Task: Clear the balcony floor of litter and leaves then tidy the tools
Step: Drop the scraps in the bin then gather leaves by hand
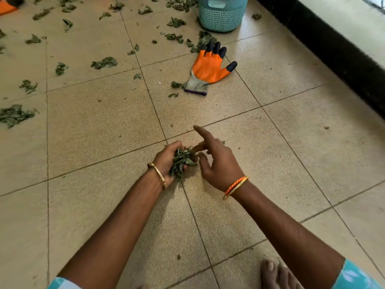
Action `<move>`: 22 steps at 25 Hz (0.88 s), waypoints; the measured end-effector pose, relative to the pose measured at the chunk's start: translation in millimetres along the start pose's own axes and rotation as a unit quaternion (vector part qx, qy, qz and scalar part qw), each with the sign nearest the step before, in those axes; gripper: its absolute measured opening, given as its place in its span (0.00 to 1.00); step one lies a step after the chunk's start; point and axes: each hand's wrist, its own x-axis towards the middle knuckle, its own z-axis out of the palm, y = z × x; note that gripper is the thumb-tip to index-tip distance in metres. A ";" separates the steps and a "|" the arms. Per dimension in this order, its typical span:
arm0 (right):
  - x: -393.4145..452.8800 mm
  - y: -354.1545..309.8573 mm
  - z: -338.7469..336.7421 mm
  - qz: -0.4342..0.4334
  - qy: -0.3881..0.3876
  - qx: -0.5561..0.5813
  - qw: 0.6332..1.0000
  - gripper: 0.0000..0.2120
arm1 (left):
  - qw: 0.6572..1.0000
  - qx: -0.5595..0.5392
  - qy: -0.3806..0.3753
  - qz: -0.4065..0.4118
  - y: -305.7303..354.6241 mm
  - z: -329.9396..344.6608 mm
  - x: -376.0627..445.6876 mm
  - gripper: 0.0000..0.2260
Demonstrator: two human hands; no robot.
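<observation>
cupping leaves (181,161), left hand (166,161) fingers curled; right hand (218,163) fingers spread.

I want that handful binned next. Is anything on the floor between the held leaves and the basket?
Yes: the orange glove lies on the tiles roughly between the leaves in the left hand and the teal basket, with loose leaves around it.

You are looking at beige speckled floor tiles (100,126) crossed by thin dark grout lines. Dull green dried leaves (104,62) are showing against them. A glove (208,69) is showing bright orange with black fingertips, a grey cuff and a purple edge. A pale teal basket (221,15) is displaying a fine woven dot pattern. A black band (333,49) is edging a cream ledge. You are wearing gold and orange bangles (235,187).
</observation>
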 end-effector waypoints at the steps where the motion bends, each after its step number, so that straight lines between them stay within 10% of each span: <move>1: 1.4 5.7 -6.2 0.011 0.027 0.008 1.000 0.27 | 1.000 -0.005 0.005 0.008 1.6 -3.5 -2.2 0.04; 12: 25.1 70.5 -3.4 0.080 0.047 -0.161 0.983 0.06 | 0.999 -0.013 0.034 0.036 12.6 -26.6 -12.0 0.05; 22: 26.1 -10.9 26.5 0.141 0.016 0.200 0.969 0.06 | 0.999 0.030 -0.032 0.019 8.1 -38.9 -11.8 0.05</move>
